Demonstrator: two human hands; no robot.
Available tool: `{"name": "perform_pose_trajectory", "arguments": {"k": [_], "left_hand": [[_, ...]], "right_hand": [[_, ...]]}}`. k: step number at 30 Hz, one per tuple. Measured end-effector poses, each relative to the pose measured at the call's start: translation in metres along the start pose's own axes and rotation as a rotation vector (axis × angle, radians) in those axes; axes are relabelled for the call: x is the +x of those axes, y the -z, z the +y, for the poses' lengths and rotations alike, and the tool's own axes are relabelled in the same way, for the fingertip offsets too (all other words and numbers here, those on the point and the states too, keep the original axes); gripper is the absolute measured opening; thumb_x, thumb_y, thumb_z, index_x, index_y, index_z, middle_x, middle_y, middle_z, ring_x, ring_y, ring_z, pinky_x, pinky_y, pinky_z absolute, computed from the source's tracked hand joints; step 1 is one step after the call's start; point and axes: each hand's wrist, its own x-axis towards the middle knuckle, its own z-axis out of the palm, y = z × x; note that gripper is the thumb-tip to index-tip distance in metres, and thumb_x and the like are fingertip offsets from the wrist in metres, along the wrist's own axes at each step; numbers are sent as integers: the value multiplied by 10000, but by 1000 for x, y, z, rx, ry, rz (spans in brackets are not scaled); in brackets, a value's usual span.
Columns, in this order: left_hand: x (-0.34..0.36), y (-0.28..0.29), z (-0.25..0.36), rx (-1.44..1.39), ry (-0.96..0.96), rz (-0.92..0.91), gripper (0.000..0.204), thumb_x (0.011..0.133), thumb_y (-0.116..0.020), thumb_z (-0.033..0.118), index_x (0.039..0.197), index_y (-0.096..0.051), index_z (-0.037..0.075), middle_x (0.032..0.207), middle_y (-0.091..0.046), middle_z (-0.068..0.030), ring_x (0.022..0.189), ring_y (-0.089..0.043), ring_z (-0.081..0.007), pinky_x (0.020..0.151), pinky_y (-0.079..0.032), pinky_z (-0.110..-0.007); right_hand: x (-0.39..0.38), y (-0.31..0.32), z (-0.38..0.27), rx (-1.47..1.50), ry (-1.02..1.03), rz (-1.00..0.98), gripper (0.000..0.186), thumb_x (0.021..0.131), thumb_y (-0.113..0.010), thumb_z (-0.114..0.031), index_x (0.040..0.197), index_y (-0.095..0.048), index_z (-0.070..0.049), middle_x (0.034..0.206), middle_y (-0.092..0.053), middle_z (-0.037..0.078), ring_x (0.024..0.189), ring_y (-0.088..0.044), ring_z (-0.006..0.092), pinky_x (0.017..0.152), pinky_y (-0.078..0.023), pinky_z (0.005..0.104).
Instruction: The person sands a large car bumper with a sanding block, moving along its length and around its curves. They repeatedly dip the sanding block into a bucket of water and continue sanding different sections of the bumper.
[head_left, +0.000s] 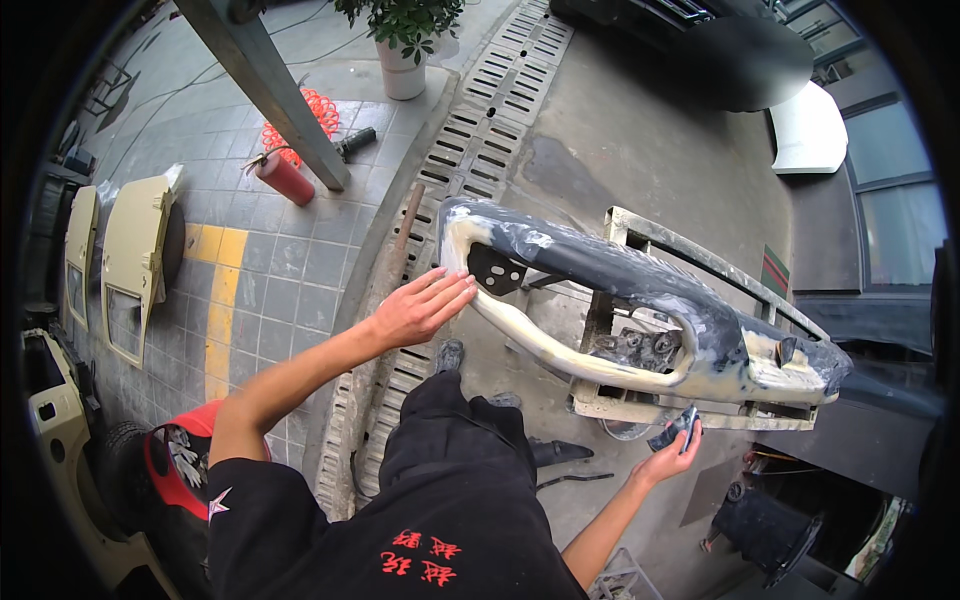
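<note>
A dark car bumper [600, 272], patched with pale filler and dusty white smears, lies across a scuffed frame stand [690, 412]. My left hand [425, 306] rests on its left end, fingers stretched out and lying along the pale filler beside the opening. Near the stand's front rail, my right hand [674, 458] is closed on a small dark piece that looks like folded sandpaper [672, 428]. That piece is apart from the bumper. Part of it is hidden by my fingers.
A slotted drain grate [465, 150] runs along my left. Beyond it stand a metal post [270, 90], a red fire extinguisher [284, 178] and a potted plant [402, 70]. Cream door panels [140, 260] stand at far left. A black cylindrical part [765, 535] sits at lower right.
</note>
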Motion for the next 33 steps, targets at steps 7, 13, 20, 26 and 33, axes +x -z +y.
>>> {"name": "perform_pose_trajectory", "arguments": {"k": [7, 13, 20, 26, 33], "left_hand": [[6, 10, -46, 211, -246, -125, 539, 963, -591, 191, 1486, -528, 76, 1557, -536, -77, 1464, -491, -232, 1241, -375, -452], [16, 19, -67, 180, -243, -69, 462, 957, -655, 191, 1396, -601, 59, 1496, -578, -117, 1412, -540, -272, 1207, -412, -455], [31, -25, -14, -426, 890, 276, 925, 798, -878, 383, 1518, -436, 8, 1506, -465, -235, 1411, -470, -399, 1190, -376, -485], [39, -30, -36, -835, 824, 136, 1112, 724, -927, 454, 1595, -361, 59, 1664, -283, -290, 1545, -321, -413, 1255, -301, -484], [47, -24, -58, -526, 733, 202, 726, 778, -903, 428, 1377, -673, 90, 1598, -450, -269, 1480, -455, -403, 1208, -373, -485]], "right_hand": [[1, 6, 5, 9, -6, 0, 380, 1026, -504, -22, 1393, -590, 32, 1441, -580, 146, 1249, -600, 261, 992, -569, 411], [-1, 10, 5, 27, -28, 26, 382, 1028, -497, -16, 1395, -587, 38, 1440, -579, 151, 1251, -599, 264, 1002, -569, 412], [-1, 13, 16, -32, -25, 26, 382, 1024, -488, 0, 1390, -592, 42, 1435, -582, 153, 1236, -606, 261, 986, -575, 409], [2, 12, 10, 1, -55, 45, 391, 1024, -490, -3, 1402, -583, 40, 1435, -584, 153, 1229, -610, 258, 987, -572, 402], [5, 12, 13, 12, -47, 28, 393, 1040, -470, 4, 1418, -573, 34, 1450, -570, 154, 1240, -599, 259, 992, -576, 423]]}}
